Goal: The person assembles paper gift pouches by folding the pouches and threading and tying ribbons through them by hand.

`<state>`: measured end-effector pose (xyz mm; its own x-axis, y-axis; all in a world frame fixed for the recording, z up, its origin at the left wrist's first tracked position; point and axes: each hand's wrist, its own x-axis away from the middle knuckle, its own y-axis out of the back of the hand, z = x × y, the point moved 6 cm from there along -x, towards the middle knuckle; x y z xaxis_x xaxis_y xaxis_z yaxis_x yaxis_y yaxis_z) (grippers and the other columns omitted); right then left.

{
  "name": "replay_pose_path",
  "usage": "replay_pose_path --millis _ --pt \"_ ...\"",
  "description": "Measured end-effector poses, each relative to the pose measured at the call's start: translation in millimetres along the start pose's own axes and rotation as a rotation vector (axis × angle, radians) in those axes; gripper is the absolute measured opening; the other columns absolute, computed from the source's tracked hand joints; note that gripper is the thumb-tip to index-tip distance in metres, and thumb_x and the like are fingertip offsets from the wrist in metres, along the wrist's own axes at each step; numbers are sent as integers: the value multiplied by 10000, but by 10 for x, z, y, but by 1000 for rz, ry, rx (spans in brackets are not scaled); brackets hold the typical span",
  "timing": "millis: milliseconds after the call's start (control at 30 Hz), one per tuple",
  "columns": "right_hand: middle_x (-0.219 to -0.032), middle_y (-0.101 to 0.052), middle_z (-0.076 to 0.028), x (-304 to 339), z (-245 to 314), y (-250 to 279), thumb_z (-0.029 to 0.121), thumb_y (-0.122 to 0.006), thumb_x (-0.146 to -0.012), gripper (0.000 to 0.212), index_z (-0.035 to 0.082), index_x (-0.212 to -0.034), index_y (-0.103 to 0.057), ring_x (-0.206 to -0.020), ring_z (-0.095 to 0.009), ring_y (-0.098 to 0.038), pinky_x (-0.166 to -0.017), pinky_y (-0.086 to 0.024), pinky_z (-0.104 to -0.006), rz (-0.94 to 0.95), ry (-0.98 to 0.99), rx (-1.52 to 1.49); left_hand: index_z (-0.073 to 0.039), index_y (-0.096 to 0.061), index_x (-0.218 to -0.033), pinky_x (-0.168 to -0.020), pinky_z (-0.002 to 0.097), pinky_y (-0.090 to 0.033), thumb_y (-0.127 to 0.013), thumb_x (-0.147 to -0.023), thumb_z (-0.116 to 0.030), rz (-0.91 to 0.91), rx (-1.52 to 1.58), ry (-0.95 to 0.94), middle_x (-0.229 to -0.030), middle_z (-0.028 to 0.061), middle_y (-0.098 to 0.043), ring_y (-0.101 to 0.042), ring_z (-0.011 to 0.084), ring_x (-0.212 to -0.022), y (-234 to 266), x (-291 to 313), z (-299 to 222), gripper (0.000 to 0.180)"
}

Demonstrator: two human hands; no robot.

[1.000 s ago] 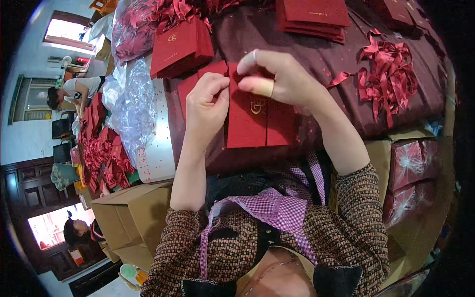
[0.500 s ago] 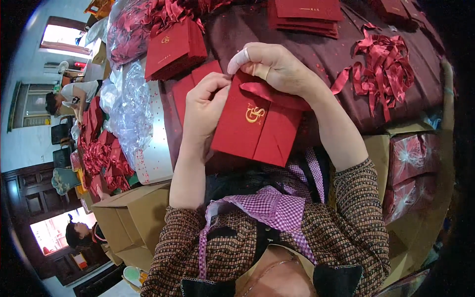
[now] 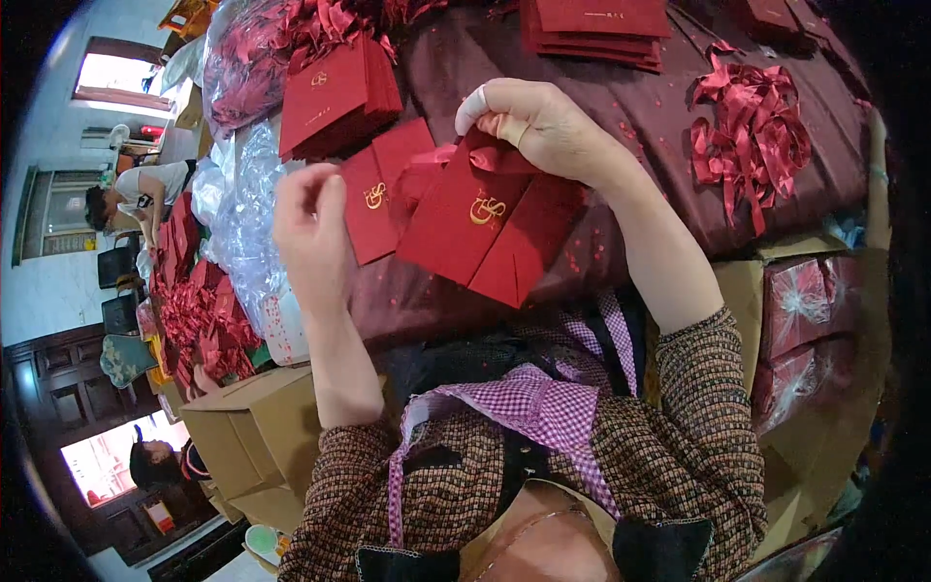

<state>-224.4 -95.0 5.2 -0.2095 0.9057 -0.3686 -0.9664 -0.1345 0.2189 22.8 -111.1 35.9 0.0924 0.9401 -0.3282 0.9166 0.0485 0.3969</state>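
My right hand (image 3: 533, 126) pinches the top edge of a small red gift bag (image 3: 465, 228) with a gold emblem, and the bag hangs tilted over the table. White tape wraps one of its fingertips. A red satin ribbon (image 3: 495, 158) runs across the bag's top under my fingers, and its loose part, smeared by motion, sticks out to the left. My left hand (image 3: 315, 233) is apart from the bag, at its left, with fingers curled; whether anything is in them is hidden. Between them lies another red bag (image 3: 373, 184) with a gold emblem, flat on the cloth.
Stacks of red bags stand at the far left (image 3: 339, 97) and far middle (image 3: 596, 34). A heap of red ribbons (image 3: 747, 141) lies at right on the dark red cloth (image 3: 630, 218). Cardboard boxes (image 3: 257, 436) flank me. At left, a person (image 3: 150, 194) bends over more red bags.
My left hand has let go of the bag and moved left. The bag has turned and shifted slightly left in my right hand, and the ribbon now swings out at its left.
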Motion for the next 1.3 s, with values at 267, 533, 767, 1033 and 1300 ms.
replay_pose_path --millis 267,533,767,1033,1300 --pt "-923 -627 -29 -11 17 -52 -4 -515 -921 167 10 -1052 -617 -884 -108 -560 -810 -461 -251 -25 22 -11 28 -615 -830 -632 295 -441 -726 -743 -59 390 -214 -168 -781 95 -567 -556 202 -743 -548 309 -236 166" --pt "-1040 -636 -109 101 -1 67 215 -700 -837 466 6 -1222 -543 -947 -153 -580 -831 -455 -271 145 -250 330 3 -571 -768 -633 205 -374 -615 -872 -40 203 76 140 -715 -35 -521 -458 36 -707 -149 117 72 121" --pt "-820 -670 -91 65 -139 255 82 -630 -862 205 -9 -1046 -629 -756 -142 -629 -720 -499 -276 -73 -128 179 21 -600 -767 -616 210 -375 -613 -883 -74 111 51 160 -696 -22 -552 -461 45 -675 -98 94 326 151" --pt "-789 -623 -56 74 118 326 156 -614 -888 240 9 -1078 -615 -666 -95 -574 -578 -467 -229 -4 -168 -532 28 -617 -764 -548 231 -335 -619 -888 -146 90 -28 183 -655 -44 -515 -415 38 -628 -99 131 359 214" --pt "-1113 -646 -182 128 354 310 200 -603 -894 443 -39 -1258 -521 -992 -257 -652 -870 -510 -337 30 77 -885 50 -655 -902 -634 220 -410 -616 -890 -126 163 53 262 -751 -20 -599 -494 44 -709 -421 71 329 180"
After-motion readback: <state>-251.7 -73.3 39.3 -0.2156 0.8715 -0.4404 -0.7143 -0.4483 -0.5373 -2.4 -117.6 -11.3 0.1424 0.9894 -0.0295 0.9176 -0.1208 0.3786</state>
